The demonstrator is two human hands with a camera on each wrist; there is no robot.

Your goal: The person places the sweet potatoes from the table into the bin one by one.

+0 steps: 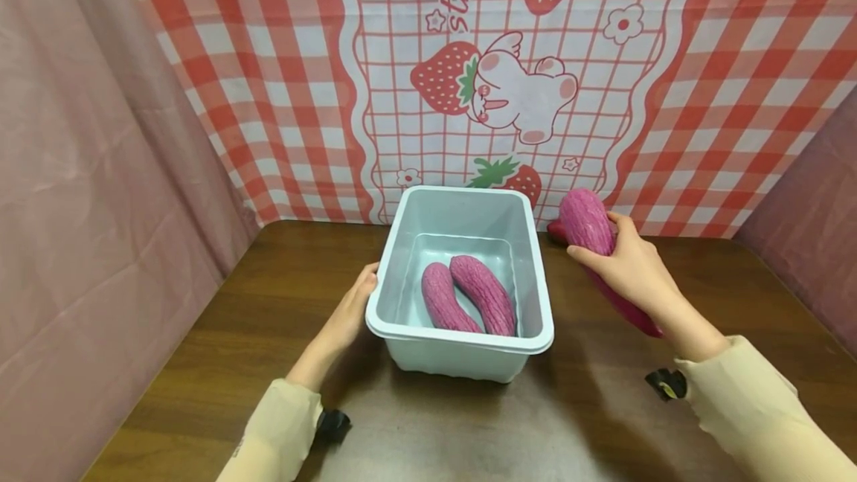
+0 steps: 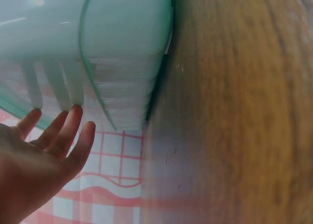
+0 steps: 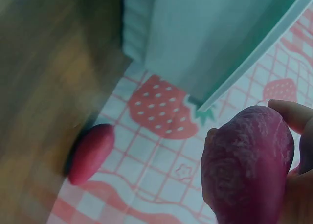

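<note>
In the head view my right hand [image 1: 636, 262] holds a long purple sweet potato [image 1: 585, 214] above the table, to the right of a pale blue plastic bin [image 1: 462, 355]. Thumb and fingers curl round it, and its lower end tapers off under the wrist. Up close, the right wrist view shows the blunt end of this sweet potato [image 3: 249, 160]. Two similar curved sweet potatoes [image 1: 482, 288] lie side by side in the bin. My left hand [image 1: 344, 318] touches the bin's left wall; its extended fingers [image 2: 73, 126] show against the wall in the left wrist view.
Behind the held one, another reddish-purple sweet potato [image 3: 93, 153] lies on the wooden table [image 1: 221, 341] by the back cloth. A red-and-white strawberry-print cloth [image 1: 301, 95] hangs behind the table. Pink fabric [image 1: 100, 169] hangs at the left.
</note>
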